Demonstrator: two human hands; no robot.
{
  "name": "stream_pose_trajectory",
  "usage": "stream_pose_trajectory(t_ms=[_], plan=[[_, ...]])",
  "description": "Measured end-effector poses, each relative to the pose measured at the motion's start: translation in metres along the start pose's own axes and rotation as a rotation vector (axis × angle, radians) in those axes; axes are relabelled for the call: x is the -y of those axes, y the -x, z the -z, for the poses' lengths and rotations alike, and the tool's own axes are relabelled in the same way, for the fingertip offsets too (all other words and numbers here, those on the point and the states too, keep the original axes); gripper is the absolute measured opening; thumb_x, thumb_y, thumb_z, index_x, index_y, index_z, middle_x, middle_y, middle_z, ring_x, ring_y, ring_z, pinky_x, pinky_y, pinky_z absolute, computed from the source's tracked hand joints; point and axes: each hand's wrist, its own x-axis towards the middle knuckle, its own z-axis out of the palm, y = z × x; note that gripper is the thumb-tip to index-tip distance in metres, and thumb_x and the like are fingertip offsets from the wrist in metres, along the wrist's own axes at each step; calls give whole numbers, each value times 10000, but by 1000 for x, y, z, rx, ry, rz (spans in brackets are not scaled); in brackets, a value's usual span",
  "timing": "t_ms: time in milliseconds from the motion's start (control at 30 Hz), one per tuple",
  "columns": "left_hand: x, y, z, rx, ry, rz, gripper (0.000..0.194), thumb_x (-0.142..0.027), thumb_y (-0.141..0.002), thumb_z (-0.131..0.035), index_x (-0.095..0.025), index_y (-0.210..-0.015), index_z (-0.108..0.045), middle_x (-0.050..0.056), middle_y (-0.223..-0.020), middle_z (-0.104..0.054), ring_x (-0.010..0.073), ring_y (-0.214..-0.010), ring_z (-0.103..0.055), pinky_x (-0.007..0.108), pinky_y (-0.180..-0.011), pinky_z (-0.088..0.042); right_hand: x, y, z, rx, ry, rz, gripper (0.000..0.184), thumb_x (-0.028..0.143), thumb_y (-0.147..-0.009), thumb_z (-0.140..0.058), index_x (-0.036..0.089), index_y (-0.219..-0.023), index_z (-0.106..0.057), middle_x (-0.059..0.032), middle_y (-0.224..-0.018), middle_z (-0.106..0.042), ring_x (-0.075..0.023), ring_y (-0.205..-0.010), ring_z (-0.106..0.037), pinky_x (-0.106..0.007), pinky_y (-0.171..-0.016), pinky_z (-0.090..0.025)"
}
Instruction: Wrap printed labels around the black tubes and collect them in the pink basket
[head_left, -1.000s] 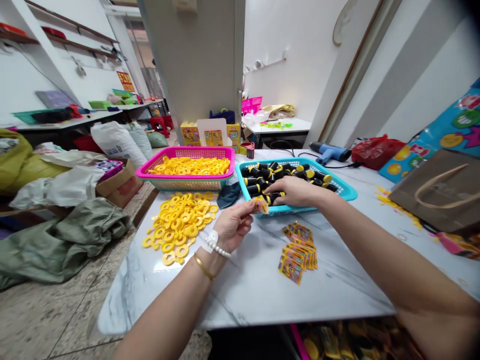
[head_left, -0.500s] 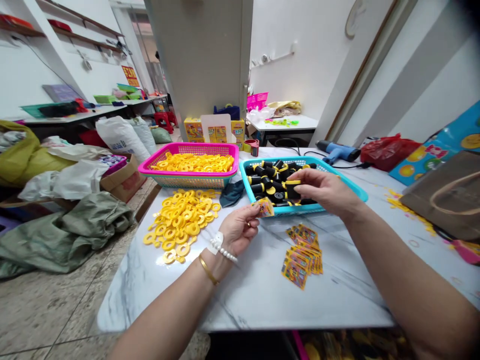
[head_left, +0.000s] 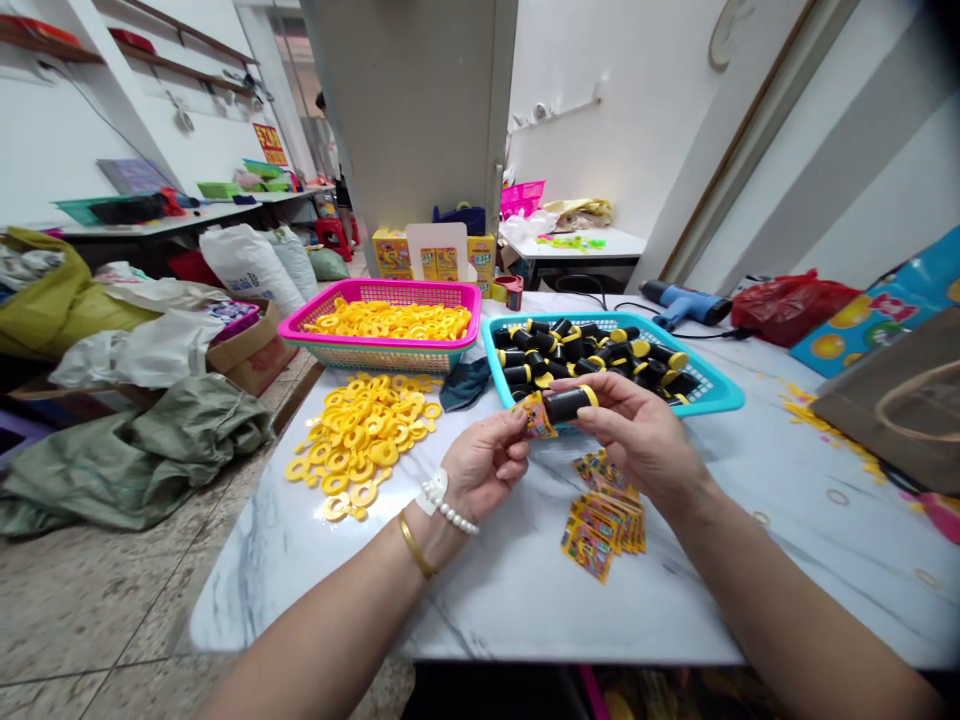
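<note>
My left hand [head_left: 489, 462] pinches a small printed orange sticker [head_left: 537, 416] at its left edge. In my right hand [head_left: 643, 432] is a black cylinder with a yellow end [head_left: 567, 403], lying sideways between thumb and fingers. The cylinder's black end meets or overlaps the sticker; whether they touch, I cannot tell. Just behind both hands stands a turquoise basket [head_left: 721, 397] full of similar black cylinders [head_left: 574, 345]. Below my right hand, a fanned stack of printed stickers [head_left: 600, 525] lies on the marble-patterned table [head_left: 480, 590].
Yellow plastic rings [head_left: 360, 435] are heaped at the table's left, before a pink basket [head_left: 289, 328] of yellow pieces. A dark cloth [head_left: 465, 385] lies between the baskets. A blue heat gun [head_left: 686, 303], a red bag [head_left: 787, 305] and a grey-brown bag [head_left: 892, 400] sit at right.
My right hand has brought the black cylinder from above the turquoise basket down and left to the sticker. My left hand has barely moved and still pinches the sticker.
</note>
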Motion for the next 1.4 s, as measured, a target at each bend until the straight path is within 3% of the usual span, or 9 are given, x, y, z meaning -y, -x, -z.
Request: stream_pose_trajectory(t_ms=[200, 300, 400, 667, 800, 933, 1067, 1233, 1400], plan=[[0, -3, 0, -65, 12, -66, 25, -93, -885, -622, -83, -878, -643, 15, -703, -585, 14, -428, -434, 90, -310, -228, 4, 6, -2, -194, 48, 111, 268, 376, -763, -773, 231, -943, -638, -65, -1026, -754, -235, -985, -715, -387, -897, -570], [0, -4, 0, -116, 0, -52, 68, -88, -911, -581, -78, -878, -640, 20, -696, -589, 16, -420, -431, 93, -306, -221, 6, 7, -3, -143, -7, 112, 277, 422, -793, -738, 237, -972, -637, -78, -1055, -756, -247, -1015, -714, -394, -903, -569], [2, -3, 1, -40, 7, -36, 46, -97, -891, -614, -77, -864, -646, 12, -686, -581, 19, -423, -433, 94, -306, -229, 2, 7, -6, -60, -15, 43, 280, 368, -771, -777, 224, -977, -653, -85, -1107, -753, -236, -1033, -709, -376, -930, -561], [1, -3, 3, 19, 73, -57, 57, -101, -870, -631, -68, -828, -649, 7, -670, -572, 20, -417, -417, 100, -301, -232, 0, 11, -7, -142, 22, 65, 249, 310, -748, -798, 245, -884, -601, -31, -948, -771, -218, -934, -739, -330, -843, -592], [2, -3, 2, 29, 50, -63, 55, -94, -863, -633, -62, -824, -655, 16, -681, -583, 24, -427, -437, 102, -307, -246, 1, 11, -7, -96, -8, 71, 239, 320, -772, -771, 239, -931, -613, -47, -1018, -772, -220, -994, -730, -350, -910, -569], [5, -3, 3, 40, 20, -68, 56, -106, -841, -661, -53, -857, -665, 27, -723, -605, 17, -439, -436, 98, -317, -251, 0, 11, -10, -67, 55, 47, 246, 278, -744, -773, 225, -867, -566, -66, -1006, -778, -217, -928, -745, -346, -851, -583], [7, -5, 7, 34, -33, -84, 143, -158, -762, -756, -66, -815, -660, 26, -730, -608, 15, -453, -428, 102, -330, -234, 1, 16, -13, -116, 191, 89, 277, 232, -738, -756, 229, -856, -505, -76, -1002, -774, -214, -891, -747, -325, -782, -589], [9, -6, 9, 21, -169, -178, 319, -283, -640, -863, -60, -791, -693, 30, -692, -606, 27, -473, -441, 132, -355, -206, -2, 19, -13, -34, 221, 160, 262, 215, -781, -735, 234, -910, -507, -73, -1053, -751, -194, -918, -730, -321, -809, -583], [9, -1, 7, -58, -296, -310, 451, -388, -589, -902, -63, -854, -734, 20, -633, -589, 48, -505, -465, 147, -410, -247, -8, 17, -9, -153, 269, 294, 261, 264, -785, -773, 233, -970, -592, -68, -1048, -729, -203, -966, -715, -345, -880, -581]])
